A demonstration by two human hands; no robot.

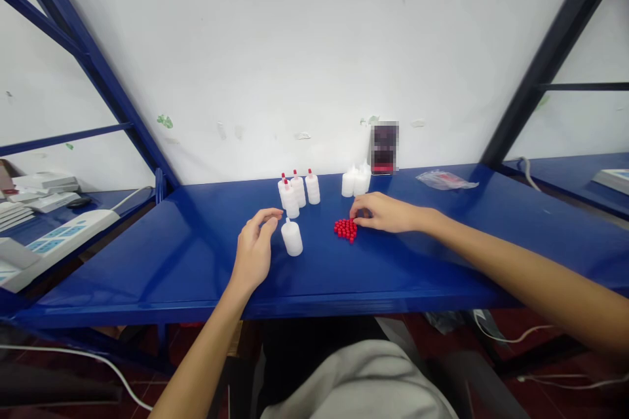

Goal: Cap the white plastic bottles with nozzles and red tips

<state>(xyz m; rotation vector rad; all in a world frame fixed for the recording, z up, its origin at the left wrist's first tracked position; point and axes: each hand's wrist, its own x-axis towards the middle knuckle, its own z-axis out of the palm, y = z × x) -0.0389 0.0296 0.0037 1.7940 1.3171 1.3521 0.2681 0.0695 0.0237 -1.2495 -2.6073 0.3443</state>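
Note:
My left hand (255,242) is beside a white bottle (292,237) with a bare nozzle; its fingers are apart and hold nothing. Over the right edge of a pile of small red caps (345,229), the fingertips of my right hand (376,211) are drawn together; what they hold, if anything, is too small to make out. Several white bottles with red tips (291,201) stand behind my left hand. Behind my right hand is a cluster of white bottles (354,181) without red tips.
The blue table (196,236) reaches a white wall. A dark, blurred-out device (384,147) leans on that wall. A clear plastic bag (447,179) lies at the back right. Blue metal posts rise at both sides. A long white power strip (63,245) lies at the far left.

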